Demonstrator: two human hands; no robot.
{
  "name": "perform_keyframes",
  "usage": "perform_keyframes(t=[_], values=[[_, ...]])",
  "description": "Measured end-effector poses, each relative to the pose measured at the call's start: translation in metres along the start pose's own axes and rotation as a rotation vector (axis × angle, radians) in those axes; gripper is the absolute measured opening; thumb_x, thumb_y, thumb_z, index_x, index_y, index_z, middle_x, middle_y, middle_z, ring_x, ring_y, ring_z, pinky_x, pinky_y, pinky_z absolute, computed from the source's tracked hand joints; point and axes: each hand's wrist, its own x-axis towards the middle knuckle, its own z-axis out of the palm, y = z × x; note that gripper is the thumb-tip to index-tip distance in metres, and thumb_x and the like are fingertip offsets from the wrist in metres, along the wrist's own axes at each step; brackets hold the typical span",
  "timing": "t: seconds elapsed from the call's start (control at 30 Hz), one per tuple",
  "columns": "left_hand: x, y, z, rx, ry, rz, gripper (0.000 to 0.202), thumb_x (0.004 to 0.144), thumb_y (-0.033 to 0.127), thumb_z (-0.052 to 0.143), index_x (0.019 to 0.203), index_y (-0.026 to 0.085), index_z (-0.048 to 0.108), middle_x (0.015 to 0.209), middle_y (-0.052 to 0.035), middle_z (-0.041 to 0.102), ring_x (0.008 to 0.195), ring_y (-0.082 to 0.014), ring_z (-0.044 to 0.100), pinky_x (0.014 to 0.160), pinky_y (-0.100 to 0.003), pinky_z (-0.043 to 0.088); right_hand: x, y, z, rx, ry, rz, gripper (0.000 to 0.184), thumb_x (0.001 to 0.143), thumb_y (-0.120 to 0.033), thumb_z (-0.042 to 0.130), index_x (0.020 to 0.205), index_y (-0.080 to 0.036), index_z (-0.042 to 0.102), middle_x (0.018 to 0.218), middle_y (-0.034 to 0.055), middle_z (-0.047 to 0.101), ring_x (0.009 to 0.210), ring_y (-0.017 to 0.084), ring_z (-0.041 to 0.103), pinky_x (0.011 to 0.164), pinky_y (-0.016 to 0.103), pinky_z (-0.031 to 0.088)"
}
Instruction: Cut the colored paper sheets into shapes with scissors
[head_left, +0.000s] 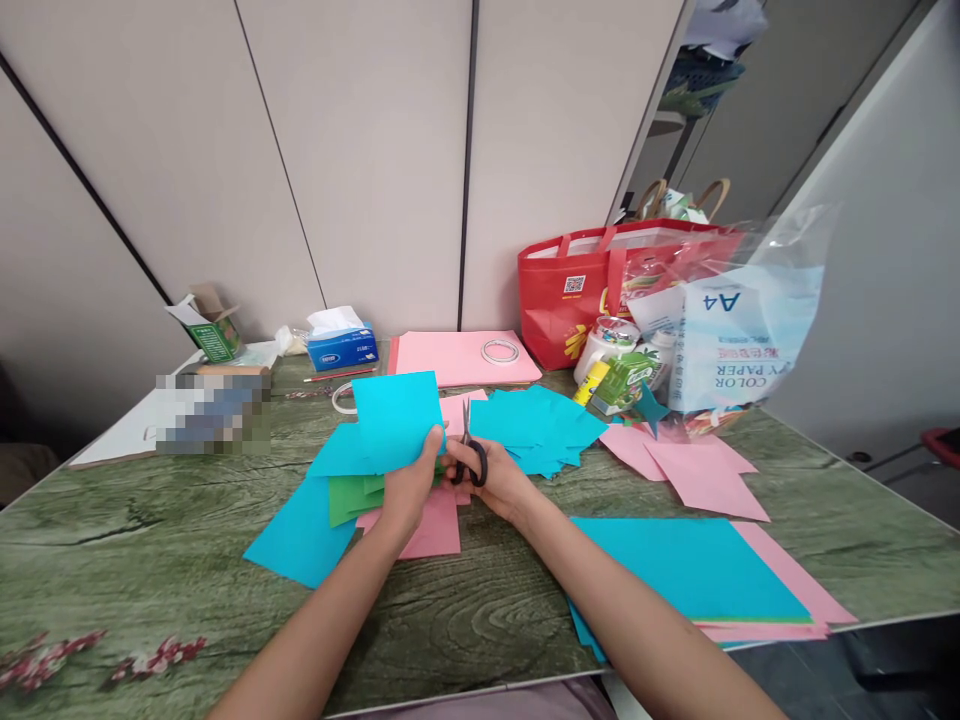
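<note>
A blue square of paper [399, 420] is held up by my left hand [414, 480], the thumb pressed on its lower right corner. My right hand [495, 478] has its fingers in the black handles of a pair of scissors [468, 448], whose blades point away from me beside the paper's right edge. Below my hands lie loose blue sheets [300, 535], green paper [345, 498] and pink paper [435, 530], partly covered by the held square and my hands. A heap of blue paper pieces [532, 425] spreads just beyond my right hand.
At the right front lies a stack of blue sheets [690, 570] over pink ones. Pink pieces [709, 475], a glue stick [592, 383], a plastic paper pack [739, 340] and a red bag [562, 300] stand or lie behind. A tissue box [343, 348] is at the back left.
</note>
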Motion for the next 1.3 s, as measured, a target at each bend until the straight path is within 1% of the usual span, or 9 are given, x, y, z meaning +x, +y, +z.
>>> perform_keyframes(t=[0.17, 0.27, 0.47, 0.67, 0.8, 0.9, 1.0, 1.1, 1.3], values=[[-0.002, 0.000, 0.000, 0.093, -0.137, 0.124, 0.026, 0.068, 0.043, 0.060, 0.080, 0.020, 0.066, 0.095, -0.0069, 0.068, 0.096, -0.0246, 0.059, 0.088, -0.037, 0.041, 0.001, -0.002, 0.002, -0.009, 0.109, -0.214, 0.039, 0.051, -0.031, 0.077, 0.081, -0.015, 0.057, 0.054, -0.0048, 0.055, 0.049, 0.008, 0.050, 0.045, 0.020, 0.037], [0.004, 0.000, -0.004, 0.235, -0.252, 0.278, 0.028, 0.070, 0.042, 0.058, 0.080, 0.017, 0.065, 0.089, -0.0079, 0.068, 0.089, -0.0254, 0.060, 0.081, -0.038, 0.045, 0.005, -0.006, -0.002, 0.058, 0.330, -0.340, 0.038, 0.053, -0.029, 0.075, 0.082, -0.017, 0.054, 0.052, -0.0067, 0.052, 0.046, 0.008, 0.048, 0.048, 0.023, 0.040], [0.023, -0.008, -0.019, 0.737, -0.006, 0.625, 0.038, 0.078, 0.016, 0.045, 0.115, 0.016, 0.051, 0.128, -0.0118, 0.049, 0.125, -0.0248, 0.035, 0.103, -0.046, 0.025, 0.012, -0.015, -0.018, 0.205, 0.700, -0.441, 0.038, 0.055, -0.028, 0.068, 0.085, -0.021, 0.046, 0.057, -0.0069, 0.050, 0.052, 0.010, 0.051, 0.052, 0.026, 0.047], [0.032, -0.018, -0.024, 1.190, -0.021, 0.537, 0.057, 0.079, 0.020, 0.048, 0.130, 0.002, 0.031, 0.129, -0.0248, 0.044, 0.128, -0.0345, 0.028, 0.102, -0.053, 0.017, 0.017, -0.011, -0.028, 0.185, 0.810, -0.510, 0.039, 0.063, -0.037, 0.061, 0.093, -0.023, 0.040, 0.070, -0.0037, 0.049, 0.059, 0.010, 0.051, 0.055, 0.024, 0.046], [0.030, -0.013, -0.024, 1.293, -0.112, 0.458, 0.060, 0.080, 0.026, 0.047, 0.132, 0.002, 0.026, 0.107, -0.0206, 0.061, 0.112, -0.0298, 0.049, 0.099, -0.046, 0.025, 0.016, -0.010, -0.029, 0.044, 0.888, -0.614, 0.042, 0.069, -0.042, 0.057, 0.101, -0.023, 0.038, 0.081, 0.0000, 0.048, 0.070, 0.013, 0.051, 0.061, 0.025, 0.044], [0.028, -0.006, -0.024, 1.314, -0.110, 0.409, 0.058, 0.081, 0.027, 0.047, 0.131, 0.006, 0.029, 0.093, -0.0150, 0.065, 0.092, -0.0267, 0.059, 0.085, -0.038, 0.039, 0.010, -0.012, -0.024, -0.124, 0.937, -0.746, 0.041, 0.073, -0.041, 0.056, 0.105, -0.023, 0.038, 0.084, 0.0018, 0.046, 0.075, 0.014, 0.049, 0.067, 0.027, 0.043], [0.027, -0.001, -0.023, 1.338, -0.113, 0.402, 0.050, 0.082, 0.030, 0.046, 0.126, 0.007, 0.037, 0.085, -0.0144, 0.066, 0.084, -0.0274, 0.061, 0.072, -0.034, 0.041, 0.003, -0.015, -0.016, -0.192, 0.920, -0.817, 0.036, 0.074, -0.039, 0.057, 0.102, -0.022, 0.043, 0.084, 0.0022, 0.046, 0.077, 0.014, 0.049, 0.071, 0.027, 0.043], [0.028, 0.000, -0.024, 1.340, -0.117, 0.379, 0.036, 0.086, 0.033, 0.039, 0.112, 0.012, 0.052, 0.084, -0.0139, 0.067, 0.082, -0.0283, 0.062, 0.065, -0.033, 0.040, 0.000, -0.016, -0.008, -0.190, 0.750, -0.809, 0.031, 0.073, -0.036, 0.059, 0.097, -0.021, 0.046, 0.079, 0.0004, 0.048, 0.073, 0.013, 0.051, 0.068, 0.026, 0.043], [0.029, -0.002, -0.026, 1.340, -0.124, 0.382, 0.024, 0.085, 0.022, 0.036, 0.096, 0.015, 0.057, 0.079, -0.0127, 0.067, 0.075, -0.0290, 0.063, 0.054, -0.031, 0.035, 0.006, -0.010, -0.001, 0.043, 0.432, -0.544, 0.033, 0.065, -0.032, 0.068, 0.088, -0.019, 0.048, 0.069, -0.0017, 0.056, 0.062, 0.012, 0.057, 0.062, 0.028, 0.047]])
